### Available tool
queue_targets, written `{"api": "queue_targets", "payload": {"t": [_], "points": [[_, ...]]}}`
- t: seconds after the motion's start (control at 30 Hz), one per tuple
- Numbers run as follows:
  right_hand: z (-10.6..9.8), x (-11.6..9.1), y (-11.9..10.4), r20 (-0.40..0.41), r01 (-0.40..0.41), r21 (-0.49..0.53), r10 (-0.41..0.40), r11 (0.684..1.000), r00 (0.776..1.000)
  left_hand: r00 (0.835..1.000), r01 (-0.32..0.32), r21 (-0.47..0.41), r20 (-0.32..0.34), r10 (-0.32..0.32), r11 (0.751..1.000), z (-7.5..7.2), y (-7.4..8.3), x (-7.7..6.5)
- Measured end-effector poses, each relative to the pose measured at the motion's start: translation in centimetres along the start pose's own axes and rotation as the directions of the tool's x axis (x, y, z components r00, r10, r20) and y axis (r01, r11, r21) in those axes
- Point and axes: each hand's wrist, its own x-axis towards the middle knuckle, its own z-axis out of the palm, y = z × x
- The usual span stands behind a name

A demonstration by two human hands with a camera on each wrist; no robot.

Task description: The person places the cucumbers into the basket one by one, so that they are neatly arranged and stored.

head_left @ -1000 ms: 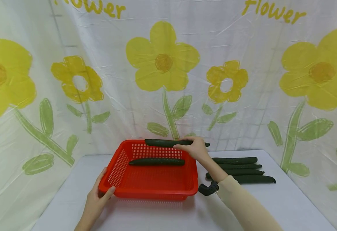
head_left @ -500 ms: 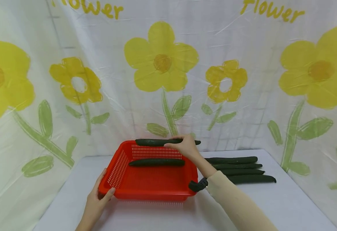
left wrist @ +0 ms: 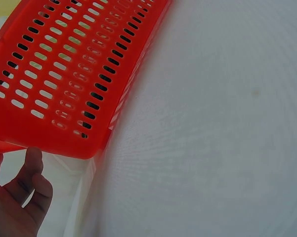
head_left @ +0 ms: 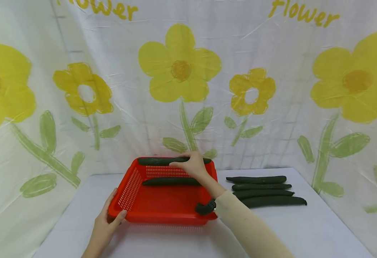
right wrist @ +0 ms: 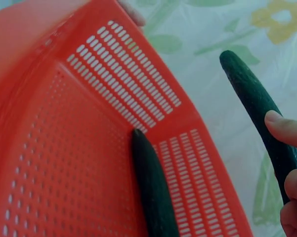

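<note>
One cucumber, pinched in the right hand seemingly over the basket's far edge, could catch there if lowered too soon.

One table, one red basket, two hands and six cucumbers show (one held, one in the basket, four on the table).

Booth-like spot: table, flowered curtain

Floral curtain: yellow word "flower" upper right; another "flower" upper left, partly cut off.
</note>
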Motion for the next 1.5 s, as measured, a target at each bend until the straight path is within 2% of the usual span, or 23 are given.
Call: {"api": "queue_targets", "payload": {"t": [0.27,0.4,0.73,1.0,1.17,1.5], "points": [[1.7,-0.1,0.2,-0.006,-0.084,0.01,0.084,0.996,0.996,1.0,-0.015,-0.002,0.003,0.015,1.0,0.0,0.1,0.1],[2.4,-0.1,0.5,-0.005,-0.099,0.006,0.099,0.995,0.995,0.999,-0.032,-0.004,0.001,0.032,0.999,-0.1,0.0,0.2],[3.9,0.3,1.6,-0.022,-0.163,-0.048,0.162,0.985,0.987,1.0,-0.004,0.017,-0.006,0.004,1.0,-0.3,-0.1,0.1],[4.1,0.6,2.9,-0.034,-0.23,-0.053,0.228,0.972,0.973,1.0,0.003,0.005,0.004,-0.003,1.0,-0.1,-0.1,0.1],[3.9,0.7,3.6,-0.018,-0.234,-0.058,0.233,0.971,0.972,1.0,0.007,-0.011,0.01,-0.007,1.0,0.0,-0.1,0.1],[4.0,0.6,3.8,0.013,-0.277,-0.07,0.278,0.958,0.96,1.0,0.014,-0.007,0.006,-0.014,1.0,-0.1,0.1,0.0]]}}
